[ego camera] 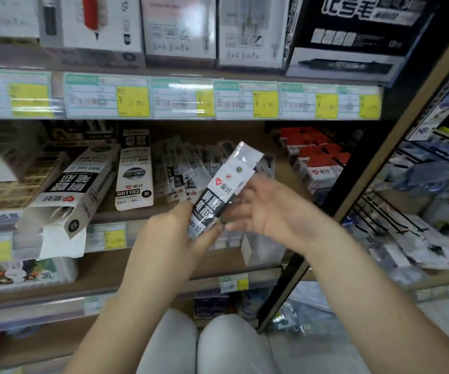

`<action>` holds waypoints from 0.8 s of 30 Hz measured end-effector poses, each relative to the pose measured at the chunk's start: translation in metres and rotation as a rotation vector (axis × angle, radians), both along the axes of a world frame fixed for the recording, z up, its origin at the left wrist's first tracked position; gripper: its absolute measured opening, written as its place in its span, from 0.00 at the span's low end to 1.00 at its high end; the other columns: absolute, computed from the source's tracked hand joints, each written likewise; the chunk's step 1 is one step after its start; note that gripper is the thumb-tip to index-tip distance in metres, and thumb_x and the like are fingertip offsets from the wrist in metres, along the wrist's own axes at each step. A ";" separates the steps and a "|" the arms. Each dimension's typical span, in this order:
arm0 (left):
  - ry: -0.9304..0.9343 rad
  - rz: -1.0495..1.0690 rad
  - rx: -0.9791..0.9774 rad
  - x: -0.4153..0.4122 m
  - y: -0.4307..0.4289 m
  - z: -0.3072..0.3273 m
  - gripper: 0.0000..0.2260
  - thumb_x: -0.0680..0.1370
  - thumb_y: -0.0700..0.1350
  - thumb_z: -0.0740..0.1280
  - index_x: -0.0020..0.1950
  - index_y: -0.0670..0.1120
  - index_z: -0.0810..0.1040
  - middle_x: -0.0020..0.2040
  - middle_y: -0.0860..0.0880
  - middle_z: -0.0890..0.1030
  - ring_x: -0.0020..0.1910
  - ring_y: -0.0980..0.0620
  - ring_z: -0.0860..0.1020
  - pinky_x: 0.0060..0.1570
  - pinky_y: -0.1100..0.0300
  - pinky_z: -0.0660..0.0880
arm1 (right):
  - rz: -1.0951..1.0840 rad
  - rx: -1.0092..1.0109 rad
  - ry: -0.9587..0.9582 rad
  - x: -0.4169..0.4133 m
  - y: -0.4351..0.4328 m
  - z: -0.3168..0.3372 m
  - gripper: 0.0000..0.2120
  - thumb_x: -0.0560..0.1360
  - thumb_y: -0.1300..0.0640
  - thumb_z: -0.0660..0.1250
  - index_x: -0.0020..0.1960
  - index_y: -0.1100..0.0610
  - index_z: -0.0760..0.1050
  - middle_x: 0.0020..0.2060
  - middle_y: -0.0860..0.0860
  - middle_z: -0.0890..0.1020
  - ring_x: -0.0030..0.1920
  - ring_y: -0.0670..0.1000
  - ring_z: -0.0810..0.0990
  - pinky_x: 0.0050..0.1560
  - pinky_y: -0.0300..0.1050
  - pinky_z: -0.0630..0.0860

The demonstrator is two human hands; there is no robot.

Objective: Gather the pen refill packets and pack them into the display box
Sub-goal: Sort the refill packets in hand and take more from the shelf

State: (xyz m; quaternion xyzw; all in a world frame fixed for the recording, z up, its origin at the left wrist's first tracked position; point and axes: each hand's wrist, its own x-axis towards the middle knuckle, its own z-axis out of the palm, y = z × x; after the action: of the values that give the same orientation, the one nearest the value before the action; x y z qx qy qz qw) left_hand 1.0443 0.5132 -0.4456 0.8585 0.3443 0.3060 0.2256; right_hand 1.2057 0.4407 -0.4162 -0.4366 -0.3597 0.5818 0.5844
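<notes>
Two bare hands meet over one pen refill packet (226, 182) in front of a shop shelf (290, 174). Left hand (175, 233): thumb and fingertips pinch the packet's lower end, where the black printing lies. Right hand (269, 209): fingers nearly straight and slightly spread, their tips touching the packet's right edge; blur hides whether the thumb presses on it. Packet: held in the air, tilted, its clear top end pointing up and to the right, its printed face toward the camera. Display box (75, 190): lies tilted on the shelf to the left of the hands, its open end overhanging the front edge, with a white flap (64, 244) hanging down; the contents in the opening are too blurred to name. Upright packet (134, 171): leans just beside the box, on its right. Loose packets (180, 168): a fanned heap on the same shelf, behind the held packet. Red-and-white boxes (317, 157): stacked at the shelf's right end. Price labels (134, 101): a row with yellow patches along the edge of the shelf above. Knees (218, 346) in pale trousers: at the bottom edge, between the forearms.
</notes>
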 end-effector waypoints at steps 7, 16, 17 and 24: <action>-0.064 -0.136 -0.283 -0.001 -0.003 -0.005 0.07 0.70 0.54 0.70 0.42 0.54 0.75 0.31 0.59 0.79 0.31 0.63 0.76 0.28 0.69 0.68 | -0.340 -0.054 -0.252 -0.025 0.007 -0.015 0.07 0.76 0.64 0.64 0.46 0.54 0.77 0.39 0.52 0.82 0.29 0.44 0.75 0.27 0.35 0.70; -0.515 -0.317 -1.113 -0.003 -0.019 0.004 0.06 0.66 0.42 0.70 0.42 0.45 0.83 0.37 0.40 0.83 0.28 0.48 0.80 0.25 0.63 0.75 | -0.521 0.023 -0.194 -0.031 0.007 -0.017 0.05 0.75 0.56 0.66 0.42 0.55 0.79 0.30 0.52 0.75 0.23 0.43 0.68 0.32 0.44 0.69; -0.554 -0.302 -1.133 -0.002 -0.019 0.002 0.07 0.67 0.41 0.69 0.42 0.45 0.84 0.39 0.40 0.84 0.29 0.48 0.81 0.27 0.63 0.76 | -0.530 0.032 -0.193 -0.032 0.007 -0.017 0.06 0.76 0.57 0.64 0.43 0.56 0.78 0.28 0.51 0.74 0.22 0.43 0.68 0.32 0.44 0.69; -0.599 -0.024 -1.022 -0.010 -0.003 -0.014 0.02 0.75 0.38 0.67 0.45 0.42 0.79 0.38 0.43 0.85 0.30 0.52 0.81 0.27 0.64 0.76 | -0.739 0.118 -0.428 -0.029 -0.010 0.002 0.09 0.77 0.62 0.62 0.38 0.57 0.74 0.24 0.50 0.72 0.22 0.44 0.68 0.24 0.33 0.65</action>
State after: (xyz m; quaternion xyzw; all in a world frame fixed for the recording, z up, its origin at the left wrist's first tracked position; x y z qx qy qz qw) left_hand 1.0346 0.5100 -0.4598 0.5207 0.3596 0.3279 0.7014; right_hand 1.1766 0.4310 -0.4146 -0.6128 -0.3248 0.2080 0.6898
